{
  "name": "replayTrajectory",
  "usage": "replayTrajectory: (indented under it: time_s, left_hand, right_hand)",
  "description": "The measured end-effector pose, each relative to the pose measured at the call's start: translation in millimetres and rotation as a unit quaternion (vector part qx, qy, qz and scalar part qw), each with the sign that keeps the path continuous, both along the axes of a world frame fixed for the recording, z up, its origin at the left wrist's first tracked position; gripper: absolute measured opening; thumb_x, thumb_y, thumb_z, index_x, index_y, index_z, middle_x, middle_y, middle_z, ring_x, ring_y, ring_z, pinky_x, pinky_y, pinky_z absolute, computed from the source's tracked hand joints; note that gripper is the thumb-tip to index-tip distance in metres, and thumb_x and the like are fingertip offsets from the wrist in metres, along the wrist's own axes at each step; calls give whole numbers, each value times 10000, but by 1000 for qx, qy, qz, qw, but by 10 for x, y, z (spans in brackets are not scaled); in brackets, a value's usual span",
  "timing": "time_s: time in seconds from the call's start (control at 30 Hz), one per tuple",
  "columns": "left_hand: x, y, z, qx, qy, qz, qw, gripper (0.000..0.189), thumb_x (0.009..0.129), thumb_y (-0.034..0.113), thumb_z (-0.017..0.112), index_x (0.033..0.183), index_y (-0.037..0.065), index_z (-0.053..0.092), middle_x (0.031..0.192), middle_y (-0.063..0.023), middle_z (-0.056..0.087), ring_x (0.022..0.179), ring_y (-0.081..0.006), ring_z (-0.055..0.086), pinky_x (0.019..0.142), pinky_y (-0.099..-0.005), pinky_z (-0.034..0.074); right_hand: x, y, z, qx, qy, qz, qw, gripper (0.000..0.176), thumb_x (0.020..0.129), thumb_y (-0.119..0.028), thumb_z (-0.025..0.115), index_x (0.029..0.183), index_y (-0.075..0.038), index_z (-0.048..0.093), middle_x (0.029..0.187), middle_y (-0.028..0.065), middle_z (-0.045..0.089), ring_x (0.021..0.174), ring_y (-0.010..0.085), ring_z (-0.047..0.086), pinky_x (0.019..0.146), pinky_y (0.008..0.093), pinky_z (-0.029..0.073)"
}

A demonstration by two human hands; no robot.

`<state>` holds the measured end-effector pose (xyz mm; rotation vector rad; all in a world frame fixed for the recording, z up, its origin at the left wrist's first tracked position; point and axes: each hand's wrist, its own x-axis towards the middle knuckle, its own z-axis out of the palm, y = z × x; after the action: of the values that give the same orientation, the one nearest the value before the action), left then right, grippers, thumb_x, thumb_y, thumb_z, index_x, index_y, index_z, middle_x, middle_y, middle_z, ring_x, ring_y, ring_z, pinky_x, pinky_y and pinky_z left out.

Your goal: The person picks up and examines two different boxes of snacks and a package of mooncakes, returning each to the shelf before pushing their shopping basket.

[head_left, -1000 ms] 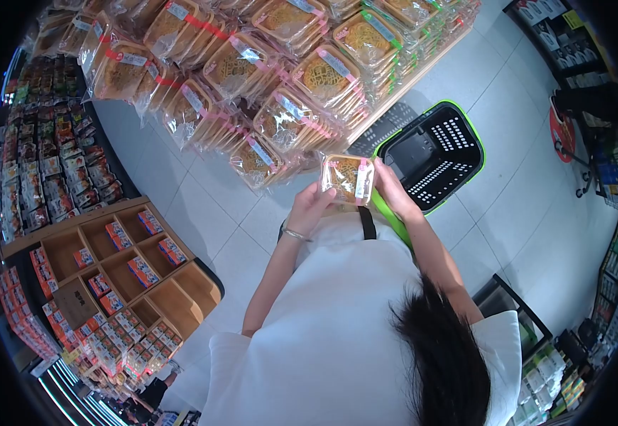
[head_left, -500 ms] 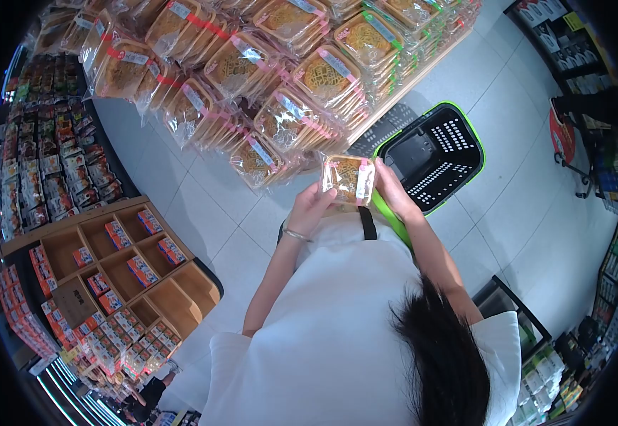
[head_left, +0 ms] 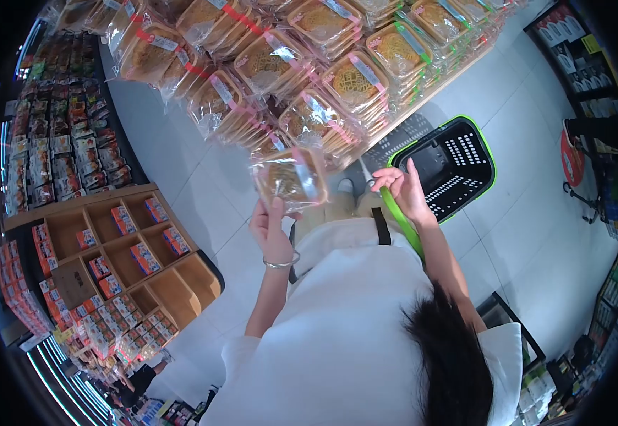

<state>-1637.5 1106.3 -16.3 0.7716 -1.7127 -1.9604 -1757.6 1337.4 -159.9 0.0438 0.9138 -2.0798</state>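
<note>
My left hand (head_left: pixel 273 231) grips a clear-wrapped packaged pastry (head_left: pixel 287 181) by its near edge, thumb on top. The pack has a tan tray and a pale label strip, and it is slightly blurred. It is close in front of the stacked packs (head_left: pixel 309 117) of the same kind, overlapping them in view. Off to the right, my right hand (head_left: pixel 405 190) has its fingers apart and nothing in them. The green handle (head_left: pixel 401 220) of the shopping basket passes beside this hand and along the forearm. Below hangs or rests the black basket (head_left: pixel 458 195) with its green rim.
A wooden edge (head_left: pixel 429 99) borders the display of pastry packs. To the left, a wooden shelf unit (head_left: pixel 103 206) holds small orange boxes, with hanging bagged goods (head_left: pixel 60 142) behind. Another person's leg (head_left: pixel 596 129) shows at the far right, near a red round object (head_left: pixel 572 162).
The pastry pack has moved left, toward the stacks, in my left hand. My right hand has let go of it and opened. The view has shifted slightly.
</note>
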Motion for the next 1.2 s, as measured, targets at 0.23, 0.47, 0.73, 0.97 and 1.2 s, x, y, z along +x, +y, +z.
replayTrajectory:
  time_s: [0.23, 0.47, 0.73, 0.97, 1.2]
  left_hand:
    - [-102, -406, -291, 43, -36, 130, 990, 254, 933, 233, 629, 1020, -5, 633, 895, -66, 668, 582, -120, 595, 534, -256, 485]
    - [-172, -488, -504, 66, -79, 129, 986, 286, 926, 267, 642, 990, -12, 632, 853, -54, 664, 523, -112, 587, 504, -239, 472]
    - [-151, -563, -525, 12, -108, 90, 990, 289, 927, 296, 642, 973, 11, 647, 819, -33, 656, 552, -97, 586, 532, -227, 460]
    - [-84, -716, -611, -141, -183, 33, 972, 353, 923, 363, 645, 806, 31, 662, 688, 12, 580, 604, -51, 497, 564, -212, 421]
    - [-145, -634, -572, -154, -134, 29, 978, 464, 906, 286, 683, 1197, -17, 487, 772, -38, 609, 651, -69, 543, 566, -213, 447]
  right_hand:
    - [-11, -29, -42, 18, 11, 0, 1000, 780, 1003, -582, 152, 1068, 26, 637, 839, 140, 677, 895, 218, 606, 971, 348, 341]
    - [-8, -18, -28, 23, 13, -7, 1000, 749, 1015, -554, 162, 1055, 23, 637, 836, 138, 677, 894, 212, 609, 967, 343, 345]
    - [0, -32, -30, 25, 17, -9, 1000, 721, 1022, -533, 164, 1066, 18, 628, 838, 125, 669, 892, 204, 602, 944, 336, 357]
    - [-3, -64, -68, 34, 18, -8, 999, 689, 1026, -520, 181, 1057, 3, 628, 839, 118, 664, 886, 196, 599, 912, 326, 371]
    - [4, -62, -29, 39, 12, -9, 999, 667, 1028, -516, 199, 1045, -3, 624, 837, 112, 660, 888, 195, 599, 906, 323, 377]
